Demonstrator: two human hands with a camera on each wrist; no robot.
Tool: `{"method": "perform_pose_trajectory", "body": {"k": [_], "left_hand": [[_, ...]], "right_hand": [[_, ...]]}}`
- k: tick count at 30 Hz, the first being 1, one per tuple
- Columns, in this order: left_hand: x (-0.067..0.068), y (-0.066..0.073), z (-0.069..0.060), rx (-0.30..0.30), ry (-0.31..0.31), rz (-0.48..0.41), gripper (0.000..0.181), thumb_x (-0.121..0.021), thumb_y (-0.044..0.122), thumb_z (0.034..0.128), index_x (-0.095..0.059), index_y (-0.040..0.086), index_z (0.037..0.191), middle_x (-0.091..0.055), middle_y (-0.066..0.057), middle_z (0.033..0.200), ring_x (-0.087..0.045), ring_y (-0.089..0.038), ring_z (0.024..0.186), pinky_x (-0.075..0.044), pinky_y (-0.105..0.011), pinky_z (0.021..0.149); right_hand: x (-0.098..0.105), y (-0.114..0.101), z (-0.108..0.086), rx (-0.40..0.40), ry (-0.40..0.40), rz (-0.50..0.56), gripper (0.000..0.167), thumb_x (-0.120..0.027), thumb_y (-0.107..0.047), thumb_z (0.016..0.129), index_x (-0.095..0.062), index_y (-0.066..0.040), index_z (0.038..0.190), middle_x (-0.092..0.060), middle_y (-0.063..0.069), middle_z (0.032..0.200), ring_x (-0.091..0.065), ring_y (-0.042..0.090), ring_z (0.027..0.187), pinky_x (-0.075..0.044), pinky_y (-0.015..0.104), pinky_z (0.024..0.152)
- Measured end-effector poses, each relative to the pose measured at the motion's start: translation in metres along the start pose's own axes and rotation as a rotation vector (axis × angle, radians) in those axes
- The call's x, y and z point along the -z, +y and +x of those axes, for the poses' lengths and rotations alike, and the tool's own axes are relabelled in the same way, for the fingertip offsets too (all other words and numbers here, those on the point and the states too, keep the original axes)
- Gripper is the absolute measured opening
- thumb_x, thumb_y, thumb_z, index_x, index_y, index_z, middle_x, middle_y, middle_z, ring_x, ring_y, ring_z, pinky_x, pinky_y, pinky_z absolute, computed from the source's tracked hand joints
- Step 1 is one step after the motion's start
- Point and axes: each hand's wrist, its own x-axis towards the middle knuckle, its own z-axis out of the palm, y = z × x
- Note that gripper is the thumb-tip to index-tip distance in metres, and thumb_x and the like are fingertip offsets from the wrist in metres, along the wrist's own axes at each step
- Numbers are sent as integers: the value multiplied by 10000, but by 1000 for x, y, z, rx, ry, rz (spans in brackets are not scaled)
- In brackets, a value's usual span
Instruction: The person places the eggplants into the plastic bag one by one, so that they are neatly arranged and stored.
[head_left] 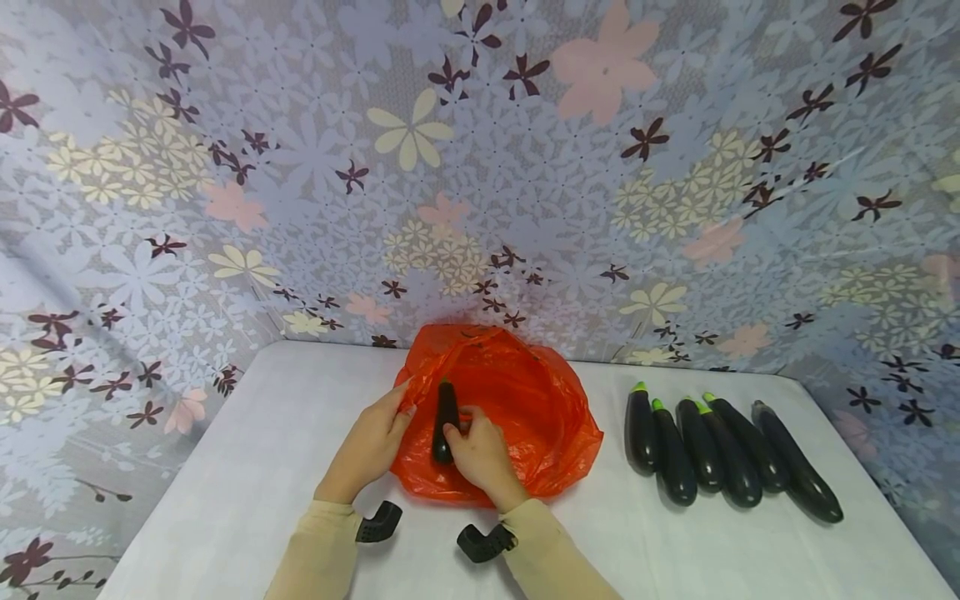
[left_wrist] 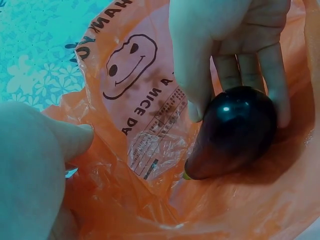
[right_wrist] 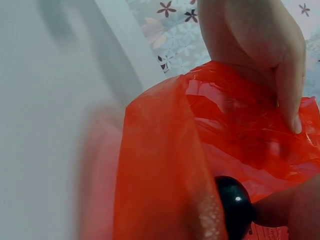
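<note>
A red plastic bag [head_left: 517,400] stands with its mouth wide on the white table. My left hand [head_left: 372,437] pinches the bag's left rim between thumb and fingers, as the left wrist view also shows. Inside the mouth my right hand [head_left: 482,450] grips a dark eggplant [head_left: 446,421] around its lower part, its green stem end pointing away from me. In the left wrist view the eggplant's round end [left_wrist: 240,130] faces the camera, over the bag's printed smiling face. The right wrist view shows only part of that eggplant [right_wrist: 234,205] behind the bag's edge.
Several eggplants [head_left: 705,450] lie side by side on the white table [head_left: 240,433] to the right of the bag. A flowered cloth [head_left: 480,200] hangs behind the table and at its sides. Each wrist carries a black camera mount [head_left: 381,522].
</note>
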Motion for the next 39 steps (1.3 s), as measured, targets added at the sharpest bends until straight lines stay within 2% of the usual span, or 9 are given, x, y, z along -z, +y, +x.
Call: {"method": "perform_pose_trajectory", "body": {"k": [11, 20, 28, 34, 39], "left_hand": [[1, 1, 0, 30, -14, -7, 486, -505, 171, 1053, -432, 30, 1512, -521, -151, 1470, -503, -336, 1346, -372, -507, 1129], [1, 1, 0, 10, -8, -2, 483, -505, 165, 1050, -436, 18, 1506, -526, -163, 1462, -513, -343, 1335, -376, -508, 1126], [2, 0, 0, -23, 5, -10, 466, -496, 140, 1047, -454, 28, 1497, -547, -157, 1440, -532, -342, 1314, -381, -513, 1125], [1, 0, 1, 4, -11, -23, 470, -496, 156, 1052, -446, 43, 1505, -548, -142, 1442, -534, -339, 1312, -385, -519, 1120], [1, 0, 1, 8, -13, -30, 469, -503, 156, 1050, -450, 32, 1500, -553, -148, 1436, -538, -341, 1307, -391, -515, 1116]], "right_hand": [[-3, 0, 1, 7, -27, 4, 393, -678, -231, 951, -625, 32, 1238, -714, 74, 946, -682, 195, 867, -588, 371, 791], [-2, 2, 2, 4, -27, -1, 401, -694, -239, 941, -633, 37, 1226, -711, 80, 932, -672, 194, 840, -586, 371, 774], [8, 5, 3, 32, -10, -38, 449, -693, -264, 931, -630, 53, 1242, -716, 114, 984, -672, 238, 885, -576, 424, 818], [18, 4, 1, 38, -19, -8, 439, -674, -266, 950, -622, 26, 1274, -713, 87, 1002, -674, 192, 846, -578, 406, 812], [28, 4, -5, 82, -23, -8, 428, -674, -278, 947, -636, 4, 1266, -715, 74, 1017, -662, 175, 848, -571, 376, 791]]}}
